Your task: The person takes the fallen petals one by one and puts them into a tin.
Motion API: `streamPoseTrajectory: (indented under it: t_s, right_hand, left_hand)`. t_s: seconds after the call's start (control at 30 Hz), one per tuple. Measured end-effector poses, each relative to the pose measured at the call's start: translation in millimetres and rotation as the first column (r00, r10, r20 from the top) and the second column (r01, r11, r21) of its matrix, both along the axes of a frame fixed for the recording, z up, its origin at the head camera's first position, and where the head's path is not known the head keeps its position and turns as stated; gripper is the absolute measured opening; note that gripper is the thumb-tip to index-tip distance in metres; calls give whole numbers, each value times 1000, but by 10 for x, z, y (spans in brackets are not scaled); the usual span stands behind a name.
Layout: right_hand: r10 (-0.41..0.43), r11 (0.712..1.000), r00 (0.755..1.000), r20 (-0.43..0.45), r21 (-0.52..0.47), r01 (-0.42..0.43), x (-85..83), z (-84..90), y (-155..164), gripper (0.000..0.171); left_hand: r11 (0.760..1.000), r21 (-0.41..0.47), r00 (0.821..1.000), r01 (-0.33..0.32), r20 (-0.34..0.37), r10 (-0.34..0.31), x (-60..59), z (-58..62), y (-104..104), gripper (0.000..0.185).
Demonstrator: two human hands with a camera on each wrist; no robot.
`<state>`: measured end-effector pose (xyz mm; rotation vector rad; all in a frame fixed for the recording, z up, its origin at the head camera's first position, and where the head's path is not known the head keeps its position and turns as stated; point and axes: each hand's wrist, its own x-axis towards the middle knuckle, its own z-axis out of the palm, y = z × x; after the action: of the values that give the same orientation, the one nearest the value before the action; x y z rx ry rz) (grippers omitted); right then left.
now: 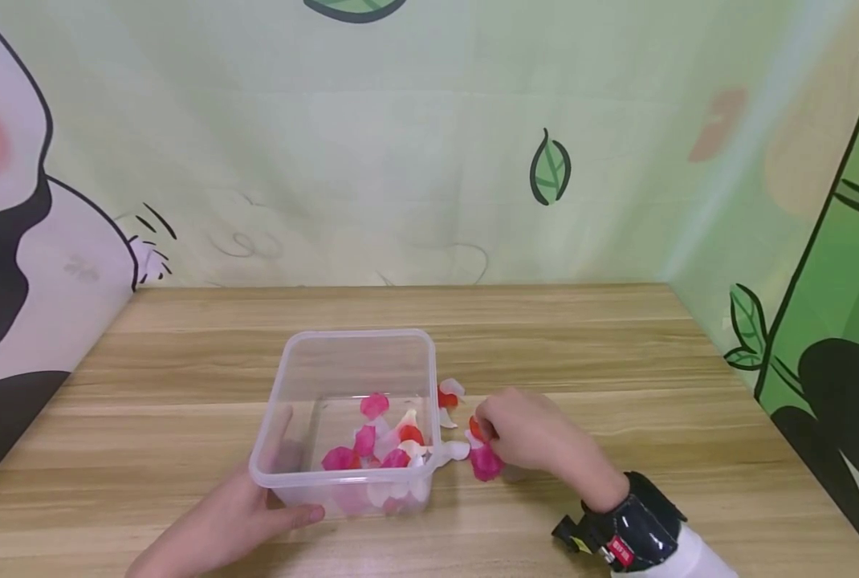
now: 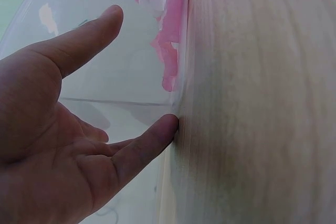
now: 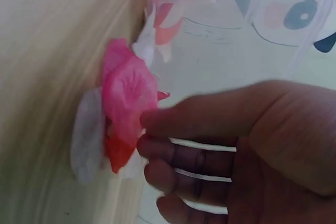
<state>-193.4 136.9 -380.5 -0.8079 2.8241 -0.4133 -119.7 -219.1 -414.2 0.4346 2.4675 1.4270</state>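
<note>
A clear plastic box (image 1: pixel 270 480) stands on the table with pink, red and white flower petals (image 1: pixel 340 458) inside. My left hand (image 1: pixel 245 506) rests against its near left corner, thumb along the front and fingers along the left side. Spread, fairly straight fingers (image 2: pixel 142 153) touch the box wall in the left wrist view. To the right of the box, my right hand (image 1: pixel 527 429) pinches at a small cluster of loose petals. Its thumb and index fingertips meet the edge of a bright pink petal (image 3: pixel 128 90), beside a red petal (image 3: pixel 119 153) and a whitish petal (image 3: pixel 86 135).
A few more petals (image 1: pixel 449 393), red and white, lie close along the box's right side. The wood-grain table (image 1: pixel 588 345) runs back to a green cartoon-printed backdrop (image 1: pixel 429 160). A black camera strap (image 1: pixel 635 522) circles the right wrist.
</note>
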Motion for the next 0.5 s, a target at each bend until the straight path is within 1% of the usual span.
streamPoseTrajectory:
  t_s: [0.2, 0.33, 0.5]
  right_hand:
    - [63, 997, 998, 31, -55, -61, -3, 71, 47, 27]
    - [97, 991, 995, 26, -91, -94, -4, 106, 57, 26]
    - [98, 987, 995, 29, -132, -94, -4, 134, 55, 23]
  left_hand:
    - [1000, 1, 1000, -17, 27, 17, 5, -5, -1, 119]
    - [1000, -4, 1000, -8, 4, 8, 3, -8, -2, 119]
    - [1000, -19, 999, 2, -43, -3, 9, -13, 1, 120]
